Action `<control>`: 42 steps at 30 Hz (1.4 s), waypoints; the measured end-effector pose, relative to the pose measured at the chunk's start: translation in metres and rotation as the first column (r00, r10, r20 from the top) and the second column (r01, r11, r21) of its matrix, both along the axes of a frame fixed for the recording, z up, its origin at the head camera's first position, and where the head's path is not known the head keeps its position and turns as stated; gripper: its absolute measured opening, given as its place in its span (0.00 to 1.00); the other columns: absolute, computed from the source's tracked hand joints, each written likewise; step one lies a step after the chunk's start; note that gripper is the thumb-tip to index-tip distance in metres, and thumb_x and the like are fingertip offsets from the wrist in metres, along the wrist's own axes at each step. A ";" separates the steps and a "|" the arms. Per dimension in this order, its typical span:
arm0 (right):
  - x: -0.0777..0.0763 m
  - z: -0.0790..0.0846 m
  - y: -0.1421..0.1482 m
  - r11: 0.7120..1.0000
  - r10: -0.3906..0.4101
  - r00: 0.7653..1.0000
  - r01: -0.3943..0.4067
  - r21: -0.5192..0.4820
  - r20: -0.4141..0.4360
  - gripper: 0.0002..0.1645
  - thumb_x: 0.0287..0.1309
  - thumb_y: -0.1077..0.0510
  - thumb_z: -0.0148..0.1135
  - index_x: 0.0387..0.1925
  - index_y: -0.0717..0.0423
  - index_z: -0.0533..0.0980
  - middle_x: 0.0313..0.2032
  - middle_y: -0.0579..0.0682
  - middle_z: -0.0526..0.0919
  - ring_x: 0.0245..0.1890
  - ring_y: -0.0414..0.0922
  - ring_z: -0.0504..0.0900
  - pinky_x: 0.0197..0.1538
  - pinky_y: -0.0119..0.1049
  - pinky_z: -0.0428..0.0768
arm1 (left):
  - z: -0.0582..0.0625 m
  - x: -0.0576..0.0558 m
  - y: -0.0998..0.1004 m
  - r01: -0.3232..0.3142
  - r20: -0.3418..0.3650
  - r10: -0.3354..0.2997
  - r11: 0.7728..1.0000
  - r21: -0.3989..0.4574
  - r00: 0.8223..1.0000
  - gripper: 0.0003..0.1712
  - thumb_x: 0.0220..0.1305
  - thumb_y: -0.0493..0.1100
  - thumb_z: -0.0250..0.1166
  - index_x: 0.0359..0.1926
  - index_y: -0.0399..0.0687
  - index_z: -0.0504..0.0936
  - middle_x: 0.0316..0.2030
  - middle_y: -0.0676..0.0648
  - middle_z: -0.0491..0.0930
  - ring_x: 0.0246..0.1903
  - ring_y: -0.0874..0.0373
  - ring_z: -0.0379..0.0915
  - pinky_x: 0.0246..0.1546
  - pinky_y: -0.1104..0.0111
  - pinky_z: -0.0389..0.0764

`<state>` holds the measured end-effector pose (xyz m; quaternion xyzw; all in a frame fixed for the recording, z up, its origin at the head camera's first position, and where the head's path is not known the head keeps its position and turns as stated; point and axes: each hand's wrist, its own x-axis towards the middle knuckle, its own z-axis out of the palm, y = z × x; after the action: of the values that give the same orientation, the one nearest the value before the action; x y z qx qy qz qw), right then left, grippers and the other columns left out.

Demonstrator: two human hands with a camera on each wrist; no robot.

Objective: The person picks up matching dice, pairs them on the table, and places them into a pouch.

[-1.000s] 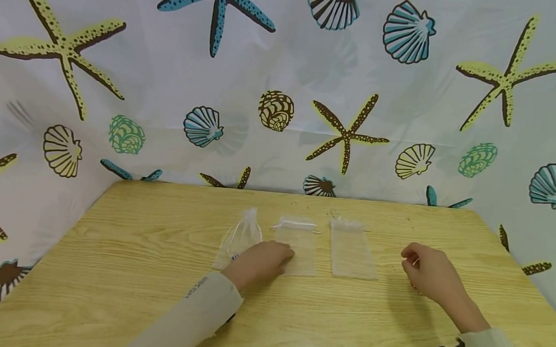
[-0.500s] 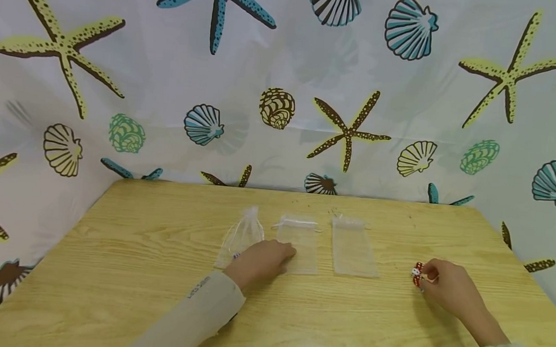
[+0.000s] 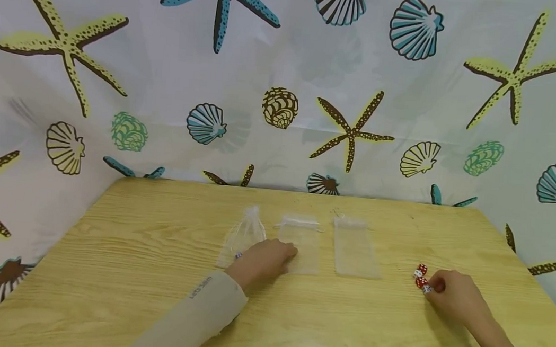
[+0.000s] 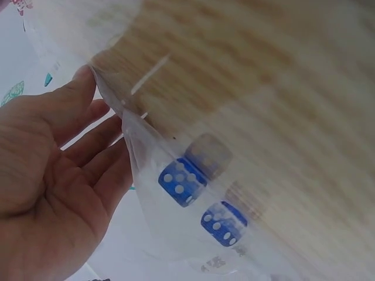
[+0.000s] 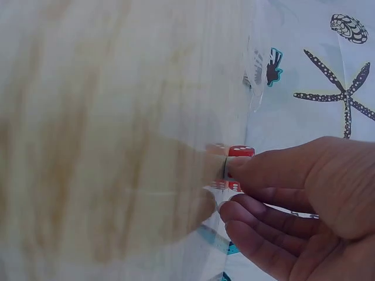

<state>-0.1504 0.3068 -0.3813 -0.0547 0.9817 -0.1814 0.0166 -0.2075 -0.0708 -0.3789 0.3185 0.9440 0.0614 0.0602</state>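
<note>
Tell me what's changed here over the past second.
The right hand moved right and nearer the person, uncovering red dice beside it; whether it grips any is unclear. The left hand stayed at the middle bag; the left bag and right bag lay unmoved.

Red dice (image 3: 421, 282), blue dice (image 4: 183, 181), both white-pipped; pouches (image 3: 356, 252) apparently plain white.

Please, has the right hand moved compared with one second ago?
Yes. Judged against the rightmost bag in the head view, the right hand has moved farther right and lower in the picture.
</note>
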 end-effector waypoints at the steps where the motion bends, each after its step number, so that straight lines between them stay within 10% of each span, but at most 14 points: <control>1: 0.001 -0.001 0.001 1.000 0.000 1.000 0.000 0.004 0.002 0.09 0.51 0.61 0.67 0.32 0.64 0.79 0.28 0.50 0.81 0.28 0.44 0.78 0.32 0.42 0.77 | -0.001 0.000 0.000 0.006 0.002 -0.006 1.000 0.002 1.000 0.06 0.63 0.41 0.64 0.40 0.48 0.77 0.38 0.47 0.82 0.38 0.52 0.79 0.40 0.63 0.78; 16: 0.003 0.002 -0.011 0.997 0.069 0.998 -0.070 -0.020 -0.009 0.07 0.52 0.58 0.67 0.25 0.55 0.76 0.23 0.44 0.77 0.23 0.39 0.70 0.27 0.33 0.70 | 0.002 0.003 -0.004 0.017 -0.038 -0.018 0.999 -0.045 0.999 0.05 0.63 0.43 0.63 0.37 0.49 0.76 0.35 0.50 0.81 0.35 0.56 0.78 0.36 0.67 0.77; 42: 0.002 0.007 -0.115 0.936 0.299 0.951 -0.308 -0.171 -0.077 0.08 0.51 0.60 0.68 0.23 0.52 0.75 0.21 0.41 0.74 0.21 0.33 0.68 0.25 0.28 0.70 | 0.004 0.005 -0.003 0.010 -0.040 -0.012 0.999 -0.051 0.999 0.06 0.64 0.44 0.63 0.39 0.48 0.77 0.40 0.48 0.82 0.39 0.53 0.79 0.40 0.65 0.79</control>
<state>-0.1483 0.1916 -0.3747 -0.2111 0.9411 -0.2635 0.0149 -0.2022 -0.0733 -0.3751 0.3233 0.9445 0.0308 0.0497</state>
